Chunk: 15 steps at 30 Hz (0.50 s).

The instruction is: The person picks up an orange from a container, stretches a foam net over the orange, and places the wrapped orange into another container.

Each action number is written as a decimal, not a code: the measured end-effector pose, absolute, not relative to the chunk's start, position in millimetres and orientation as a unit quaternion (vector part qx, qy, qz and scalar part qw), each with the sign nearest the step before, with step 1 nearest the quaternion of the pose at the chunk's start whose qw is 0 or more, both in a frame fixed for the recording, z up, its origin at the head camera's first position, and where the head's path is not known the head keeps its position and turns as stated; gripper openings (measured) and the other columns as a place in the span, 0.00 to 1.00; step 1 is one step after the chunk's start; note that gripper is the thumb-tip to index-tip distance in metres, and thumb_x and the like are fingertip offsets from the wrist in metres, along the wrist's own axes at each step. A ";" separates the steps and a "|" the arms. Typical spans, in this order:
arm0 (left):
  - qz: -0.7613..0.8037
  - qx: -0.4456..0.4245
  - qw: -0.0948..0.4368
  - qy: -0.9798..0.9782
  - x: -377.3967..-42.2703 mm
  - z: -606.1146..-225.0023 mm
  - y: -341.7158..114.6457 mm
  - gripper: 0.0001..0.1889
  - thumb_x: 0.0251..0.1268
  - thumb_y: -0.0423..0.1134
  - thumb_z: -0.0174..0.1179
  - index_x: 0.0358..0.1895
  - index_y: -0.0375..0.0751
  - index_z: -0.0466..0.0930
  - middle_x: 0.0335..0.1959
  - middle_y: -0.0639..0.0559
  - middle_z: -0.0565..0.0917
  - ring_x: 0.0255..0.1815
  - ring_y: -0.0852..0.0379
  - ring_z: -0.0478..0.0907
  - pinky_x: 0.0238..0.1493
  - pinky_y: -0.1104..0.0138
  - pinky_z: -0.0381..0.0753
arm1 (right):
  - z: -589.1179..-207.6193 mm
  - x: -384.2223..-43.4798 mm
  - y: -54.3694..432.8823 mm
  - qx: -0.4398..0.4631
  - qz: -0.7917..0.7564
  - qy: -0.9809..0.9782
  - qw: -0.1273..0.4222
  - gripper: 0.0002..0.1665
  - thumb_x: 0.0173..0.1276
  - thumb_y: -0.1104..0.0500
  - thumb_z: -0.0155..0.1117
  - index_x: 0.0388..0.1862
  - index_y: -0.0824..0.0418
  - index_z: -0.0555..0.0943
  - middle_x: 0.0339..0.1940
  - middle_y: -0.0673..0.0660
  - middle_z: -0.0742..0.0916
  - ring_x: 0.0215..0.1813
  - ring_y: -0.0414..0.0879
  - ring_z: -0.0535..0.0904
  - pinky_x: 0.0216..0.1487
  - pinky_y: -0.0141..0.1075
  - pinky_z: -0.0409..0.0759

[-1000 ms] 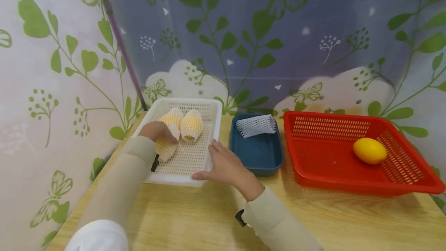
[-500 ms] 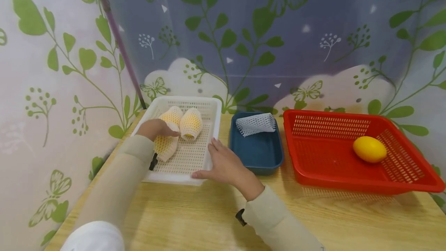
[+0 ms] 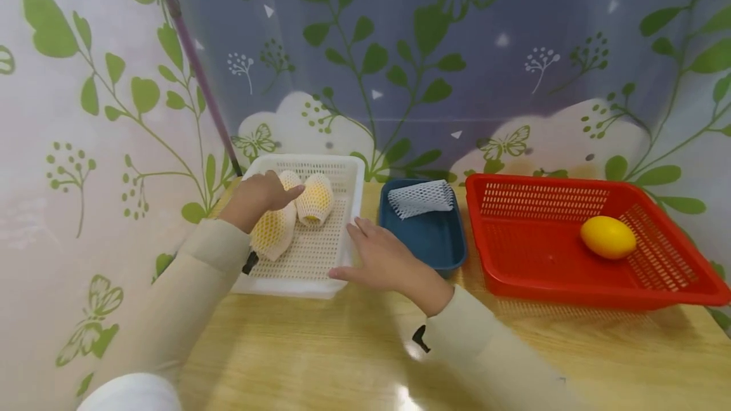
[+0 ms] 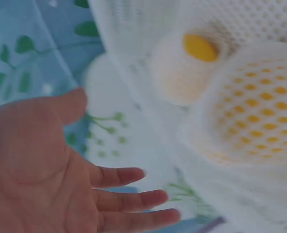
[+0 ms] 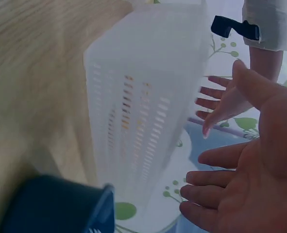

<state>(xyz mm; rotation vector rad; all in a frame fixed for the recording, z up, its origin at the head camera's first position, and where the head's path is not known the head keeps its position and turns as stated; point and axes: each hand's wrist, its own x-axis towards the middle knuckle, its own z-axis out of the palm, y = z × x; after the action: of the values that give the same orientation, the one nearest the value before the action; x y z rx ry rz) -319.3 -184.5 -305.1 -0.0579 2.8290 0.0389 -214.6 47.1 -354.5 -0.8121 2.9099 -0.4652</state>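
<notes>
Three yellow oval fruits in white foam nets lie in the white plastic basket (image 3: 297, 287): a front-left one (image 3: 274, 233), a right one (image 3: 316, 200) and a back one (image 3: 289, 178), partly hidden. Over the basket's left side is my left hand (image 3: 259, 198), raised with its fingers extended and holding nothing. In the left wrist view that hand (image 4: 41, 165) is apart from the netted fruit (image 4: 264, 107). My right hand (image 3: 381, 257) is spread at the basket's right rim. The right wrist view shows the right hand (image 5: 260, 170) with straight fingers beside the basket wall (image 5: 148, 73).
A blue tray (image 3: 425, 240) stands right of the white basket, with an unfilled foam net (image 3: 421, 199) at its back. Further right, a red basket (image 3: 531, 252) holds one bare yellow fruit (image 3: 608, 237). A patterned curtain (image 3: 400, 68) hangs close behind the wooden table (image 3: 320, 347).
My left hand has let go of the front-left netted fruit and lifted up and away from it. My right hand has shifted slightly right from the basket's rim.
</notes>
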 end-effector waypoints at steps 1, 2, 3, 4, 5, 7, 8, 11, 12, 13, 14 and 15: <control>0.012 -0.013 0.145 0.989 -316.0 -300.5 -181.8 0.49 0.71 0.69 0.33 0.73 0.23 0.43 0.70 0.23 0.57 0.67 0.27 0.60 0.64 0.36 0.59 | -351.0 -213.7 50.8 -0.268 -0.152 0.951 0.041 0.55 0.63 0.31 0.60 0.74 0.68 0.59 0.75 0.65 0.63 0.75 0.58 0.58 0.73 0.49 0.59; 0.009 -0.005 0.136 0.991 -312.3 -296.0 -178.9 0.48 0.71 0.68 0.34 0.73 0.24 0.44 0.70 0.24 0.57 0.67 0.26 0.59 0.64 0.34 0.57 | -347.6 -212.7 55.0 -0.268 -0.151 0.951 0.041 0.54 0.64 0.32 0.60 0.74 0.68 0.59 0.75 0.65 0.63 0.74 0.58 0.59 0.72 0.49 0.59; 0.005 0.003 0.126 0.992 -308.0 -291.1 -175.4 0.47 0.72 0.68 0.35 0.73 0.25 0.46 0.70 0.25 0.57 0.67 0.26 0.59 0.63 0.32 0.56 | -344.2 -211.6 59.9 -0.266 -0.149 0.951 0.042 0.54 0.64 0.33 0.61 0.74 0.67 0.59 0.75 0.65 0.63 0.74 0.58 0.59 0.72 0.49 0.60; 0.001 0.012 0.116 0.993 -303.1 -286.4 -171.6 0.46 0.72 0.67 0.36 0.73 0.27 0.48 0.70 0.26 0.58 0.67 0.25 0.59 0.62 0.31 0.55 | -340.6 -210.7 65.0 -0.263 -0.145 0.953 0.043 0.53 0.65 0.33 0.60 0.74 0.67 0.59 0.75 0.65 0.63 0.74 0.58 0.59 0.72 0.49 0.60; 0.002 0.022 0.111 0.994 -297.8 -281.6 -168.2 0.45 0.72 0.67 0.37 0.73 0.28 0.48 0.70 0.26 0.58 0.67 0.25 0.59 0.62 0.30 0.55 | -337.2 -210.0 70.6 -0.260 -0.138 0.955 0.045 0.53 0.65 0.34 0.60 0.75 0.67 0.59 0.75 0.65 0.63 0.74 0.58 0.59 0.72 0.50 0.60; 0.003 0.046 0.096 0.994 -286.5 -272.7 -161.9 0.43 0.73 0.65 0.38 0.73 0.29 0.51 0.69 0.27 0.61 0.66 0.26 0.60 0.62 0.31 0.57 | -329.4 -208.3 82.6 -0.257 -0.120 0.958 0.049 0.51 0.66 0.35 0.60 0.75 0.67 0.59 0.75 0.66 0.63 0.74 0.59 0.59 0.72 0.51 0.61; 0.002 0.058 0.089 0.994 -280.9 -268.8 -158.5 0.42 0.73 0.65 0.39 0.73 0.30 0.51 0.68 0.27 0.62 0.66 0.27 0.60 0.62 0.32 0.57 | -325.8 -207.4 89.0 -0.256 -0.106 0.960 0.049 0.51 0.67 0.35 0.59 0.75 0.67 0.59 0.75 0.66 0.63 0.74 0.59 0.60 0.71 0.51 0.61; 0.001 0.095 0.075 0.993 -264.7 -258.7 -146.4 0.41 0.73 0.64 0.41 0.74 0.33 0.51 0.68 0.28 0.63 0.67 0.29 0.62 0.64 0.33 0.57 | -315.4 -203.2 109.3 -0.260 -0.057 0.963 0.036 0.49 0.67 0.36 0.59 0.73 0.68 0.61 0.73 0.67 0.66 0.71 0.61 0.64 0.69 0.53 0.65; 0.000 0.107 0.071 0.992 -259.9 -256.1 -141.3 0.41 0.73 0.64 0.41 0.75 0.35 0.50 0.68 0.29 0.63 0.67 0.30 0.62 0.64 0.33 0.56 | -312.6 -201.4 116.5 -0.261 -0.040 0.964 0.029 0.48 0.67 0.36 0.60 0.72 0.68 0.63 0.72 0.68 0.68 0.70 0.62 0.66 0.67 0.53 0.66; -0.002 0.117 0.069 0.991 -255.3 -253.8 -135.9 0.42 0.72 0.65 0.41 0.76 0.36 0.49 0.69 0.29 0.63 0.68 0.31 0.61 0.65 0.34 0.55 | -310.5 -199.6 123.5 -0.261 -0.026 0.965 0.024 0.48 0.67 0.36 0.61 0.72 0.69 0.64 0.71 0.68 0.69 0.69 0.62 0.67 0.66 0.54 0.68; -0.002 0.127 0.067 0.990 -251.1 -252.0 -130.6 0.42 0.72 0.65 0.42 0.76 0.37 0.49 0.70 0.30 0.63 0.69 0.32 0.61 0.65 0.34 0.55 | -308.3 -197.7 130.5 -0.259 -0.012 0.966 0.021 0.47 0.66 0.37 0.61 0.71 0.69 0.65 0.70 0.69 0.70 0.68 0.63 0.69 0.65 0.54 0.69; -0.002 0.136 0.065 0.989 -247.0 -250.7 -125.1 0.42 0.71 0.66 0.42 0.77 0.39 0.48 0.70 0.31 0.62 0.69 0.32 0.60 0.66 0.35 0.54 | -306.3 -195.6 137.3 -0.254 -0.001 0.967 0.021 0.47 0.66 0.37 0.62 0.70 0.70 0.66 0.69 0.69 0.71 0.67 0.64 0.69 0.64 0.55 0.69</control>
<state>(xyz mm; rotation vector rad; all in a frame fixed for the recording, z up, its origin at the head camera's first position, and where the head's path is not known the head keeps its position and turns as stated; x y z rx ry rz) -247.0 -125.1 -250.7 0.4108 2.9835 -0.0073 -195.6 137.3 -306.3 -0.7887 2.9986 -0.0032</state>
